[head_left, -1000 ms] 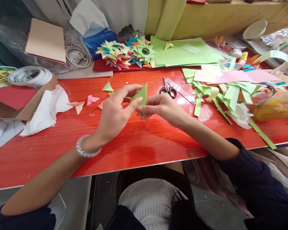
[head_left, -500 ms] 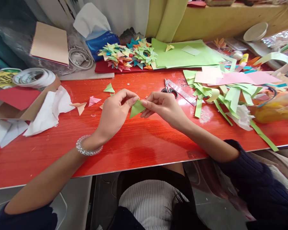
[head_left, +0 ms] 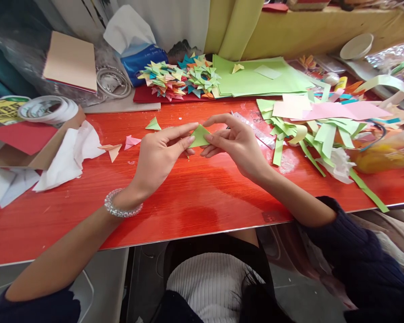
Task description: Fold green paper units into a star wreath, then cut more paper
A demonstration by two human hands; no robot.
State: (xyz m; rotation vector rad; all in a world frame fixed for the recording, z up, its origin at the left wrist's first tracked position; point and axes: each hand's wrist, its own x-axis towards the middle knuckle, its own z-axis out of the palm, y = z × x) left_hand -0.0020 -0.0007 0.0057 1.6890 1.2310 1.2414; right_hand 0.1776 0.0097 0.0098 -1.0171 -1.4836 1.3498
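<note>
A small folded green paper triangle [head_left: 199, 136] is held between both hands above the red table [head_left: 188, 202], its peak pointing away from me. My left hand [head_left: 160, 154] pinches its left corner with thumb and fingers. The thumb and a finger of my right hand [head_left: 235, 146] grip the right corner, while the right index finger arches over the top. Left of my hands lie a folded green piece [head_left: 153, 124], a pink one [head_left: 132, 142] and a peach one [head_left: 111, 151]. Scissors are mostly hidden behind my right hand, beside a clear ruler [head_left: 256, 130].
Colourful paper rings [head_left: 202, 76] and green sheets [head_left: 259, 80] lie at the back. Green strips [head_left: 326, 137] and pink paper [head_left: 350, 110] cover the right side. White tape rolls [head_left: 47, 109], a box and tissue [head_left: 67, 152] sit at the left.
The green paper has turned from pointing down to pointing up between my fingers. My right index finger has lifted and spread away from the thumb, and my right hand now covers most of the scissors.
</note>
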